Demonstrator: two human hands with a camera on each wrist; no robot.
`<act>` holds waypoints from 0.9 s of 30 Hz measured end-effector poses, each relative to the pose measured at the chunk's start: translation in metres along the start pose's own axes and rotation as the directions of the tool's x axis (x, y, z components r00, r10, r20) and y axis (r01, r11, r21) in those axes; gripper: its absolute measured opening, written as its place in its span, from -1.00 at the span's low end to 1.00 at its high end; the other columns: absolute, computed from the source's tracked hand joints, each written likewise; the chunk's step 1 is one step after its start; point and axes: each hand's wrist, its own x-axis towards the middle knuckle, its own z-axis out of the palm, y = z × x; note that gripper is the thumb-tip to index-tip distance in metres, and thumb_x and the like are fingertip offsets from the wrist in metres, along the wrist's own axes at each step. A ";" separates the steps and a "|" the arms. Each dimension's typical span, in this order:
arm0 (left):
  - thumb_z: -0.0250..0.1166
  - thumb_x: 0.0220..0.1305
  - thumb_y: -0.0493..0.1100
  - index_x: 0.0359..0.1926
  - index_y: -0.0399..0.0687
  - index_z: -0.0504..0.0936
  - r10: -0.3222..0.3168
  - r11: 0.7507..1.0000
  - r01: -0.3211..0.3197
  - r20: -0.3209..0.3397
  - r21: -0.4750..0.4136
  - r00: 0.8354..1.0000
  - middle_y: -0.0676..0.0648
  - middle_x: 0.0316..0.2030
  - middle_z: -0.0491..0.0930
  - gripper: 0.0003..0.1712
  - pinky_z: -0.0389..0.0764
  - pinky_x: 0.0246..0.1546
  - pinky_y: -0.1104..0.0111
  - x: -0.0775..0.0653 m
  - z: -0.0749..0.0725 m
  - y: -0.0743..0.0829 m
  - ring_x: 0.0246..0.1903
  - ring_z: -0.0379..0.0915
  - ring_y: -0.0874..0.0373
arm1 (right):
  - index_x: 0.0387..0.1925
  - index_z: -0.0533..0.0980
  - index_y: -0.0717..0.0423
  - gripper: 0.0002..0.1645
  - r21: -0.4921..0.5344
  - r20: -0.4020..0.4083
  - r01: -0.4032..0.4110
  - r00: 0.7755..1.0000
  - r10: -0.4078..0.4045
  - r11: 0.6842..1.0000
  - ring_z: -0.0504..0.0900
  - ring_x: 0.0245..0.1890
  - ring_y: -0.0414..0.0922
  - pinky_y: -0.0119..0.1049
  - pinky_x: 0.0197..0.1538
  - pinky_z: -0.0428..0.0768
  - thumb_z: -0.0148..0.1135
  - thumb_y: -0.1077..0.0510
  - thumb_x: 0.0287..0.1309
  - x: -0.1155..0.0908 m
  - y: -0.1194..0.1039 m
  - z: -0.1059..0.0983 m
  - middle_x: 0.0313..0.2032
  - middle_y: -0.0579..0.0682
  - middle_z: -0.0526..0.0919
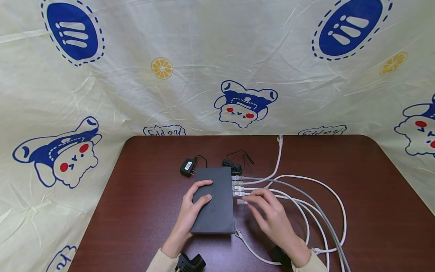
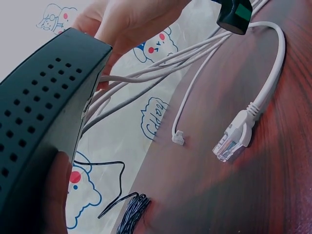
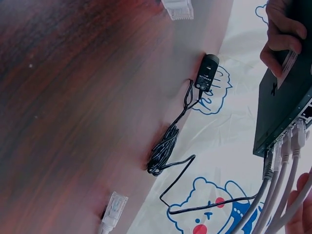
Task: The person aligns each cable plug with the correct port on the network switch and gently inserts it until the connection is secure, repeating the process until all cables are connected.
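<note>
My left hand (image 1: 191, 212) grips a dark network switch (image 1: 215, 204) by its left side, thumb and finger on its top. Several Ethernet plugs (image 1: 238, 188) sit in the ports on the switch's right edge. Close to that edge, my right hand (image 1: 272, 217) pinches another Ethernet cable just behind its clear plug (image 1: 241, 201), which stands slightly apart from the switch. The right wrist view shows an uncovered port (image 3: 308, 111) beside the inserted plugs. Fingers of the right hand partly hide the held cable.
A black power adapter (image 1: 187, 167) and its bundled cord (image 1: 232, 165) lie behind the switch. Loose cable ends rest on the brown table (image 1: 146, 226): one plug (image 1: 280, 139) at the back edge, another (image 1: 238, 232) near the switch's front corner. White and grey cables (image 1: 343, 211) loop rightward.
</note>
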 end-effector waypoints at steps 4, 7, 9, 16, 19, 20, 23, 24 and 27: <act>0.21 0.29 -0.25 0.14 0.04 0.53 0.002 1.000 -0.002 -0.003 -0.002 1.000 -0.12 0.10 0.40 -0.61 0.51 -0.32 0.25 0.000 0.001 0.000 -0.29 0.45 0.01 | -0.20 0.63 0.17 -0.69 -0.014 -0.007 0.024 1.000 -0.024 1.000 0.50 -0.28 -0.12 -0.37 -0.22 0.41 0.01 0.10 0.40 0.002 0.001 0.002 -0.24 -0.01 0.57; 0.22 0.28 -0.25 0.14 0.03 0.53 0.007 1.000 -0.007 -0.006 0.004 1.000 -0.11 0.12 0.39 -0.60 0.50 -0.27 0.25 0.000 0.001 0.001 -0.23 0.43 0.00 | -0.21 0.63 0.19 -0.71 -0.018 -0.021 0.037 0.999 -0.037 0.999 0.52 -0.29 -0.11 -0.37 -0.21 0.43 0.03 0.11 0.39 0.003 0.001 0.004 -0.26 -0.01 0.59; 0.22 0.27 -0.25 0.14 0.04 0.53 0.009 1.000 -0.009 -0.007 0.004 1.000 -0.10 0.13 0.38 -0.60 0.49 -0.25 0.24 0.000 0.002 0.001 -0.19 0.42 -0.01 | -0.23 0.63 0.20 -0.71 -0.022 -0.028 0.042 0.999 -0.043 0.999 0.53 -0.29 -0.10 -0.37 -0.18 0.44 0.05 0.11 0.38 0.004 0.002 0.005 -0.27 -0.01 0.61; 0.21 0.28 -0.25 0.14 0.04 0.53 0.006 1.000 -0.006 -0.004 -0.006 1.000 -0.10 0.13 0.38 -0.60 0.49 -0.24 0.23 0.000 0.002 0.001 -0.16 0.41 -0.02 | -0.28 0.62 0.18 -0.72 -0.041 -0.017 0.059 0.998 -0.060 0.997 0.55 -0.30 -0.10 -0.36 -0.15 0.45 0.06 0.10 0.37 0.004 0.003 0.006 -0.28 -0.03 0.61; 0.21 0.28 -0.25 0.14 0.05 0.53 0.003 1.000 -0.003 -0.005 -0.006 1.000 -0.11 0.12 0.39 -0.60 0.50 -0.29 0.24 0.000 0.002 0.001 -0.22 0.44 -0.01 | -0.28 0.63 0.18 -0.71 -0.050 -0.012 0.065 0.998 -0.066 0.997 0.54 -0.32 -0.11 -0.35 -0.20 0.46 0.05 0.11 0.38 0.004 0.003 0.006 -0.28 -0.03 0.60; 0.21 0.28 -0.25 0.14 0.05 0.53 0.002 1.000 -0.002 -0.005 -0.005 1.000 -0.11 0.11 0.39 -0.60 0.50 -0.30 0.24 0.000 0.002 0.001 -0.24 0.44 -0.01 | -0.28 0.64 0.18 -0.71 -0.053 -0.012 0.067 0.998 -0.067 0.996 0.54 -0.32 -0.11 -0.34 -0.21 0.47 0.05 0.11 0.38 0.004 0.003 0.006 -0.29 -0.03 0.60; 0.21 0.29 -0.24 0.14 0.05 0.53 0.000 1.000 0.000 -0.006 0.000 1.000 -0.12 0.10 0.39 -0.61 0.51 -0.32 0.25 0.000 0.002 0.001 -0.26 0.45 0.00 | -0.29 0.64 0.18 -0.70 -0.059 -0.014 0.068 0.998 -0.069 0.996 0.53 -0.34 -0.12 -0.34 -0.25 0.47 0.06 0.10 0.37 0.003 0.004 0.006 -0.29 -0.03 0.60; 0.21 0.29 -0.24 0.14 0.05 0.53 0.000 1.000 0.001 -0.007 0.002 1.000 -0.12 0.10 0.40 -0.61 0.51 -0.32 0.25 -0.001 0.002 0.001 -0.26 0.45 0.00 | -0.29 0.64 0.18 -0.70 -0.059 -0.014 0.068 0.998 -0.069 0.996 0.53 -0.34 -0.12 -0.34 -0.26 0.47 0.06 0.10 0.37 0.003 0.004 0.006 -0.29 -0.03 0.60; 0.21 0.28 -0.24 0.14 0.05 0.53 -0.004 1.000 0.004 -0.015 0.013 1.000 -0.12 0.10 0.40 -0.60 0.50 -0.30 0.25 -0.001 0.001 0.001 -0.25 0.44 0.00 | -0.29 0.65 0.18 -0.70 -0.055 -0.011 0.071 0.997 -0.071 0.996 0.53 -0.34 -0.12 -0.34 -0.26 0.48 0.07 0.10 0.37 0.003 0.004 0.007 -0.30 -0.03 0.60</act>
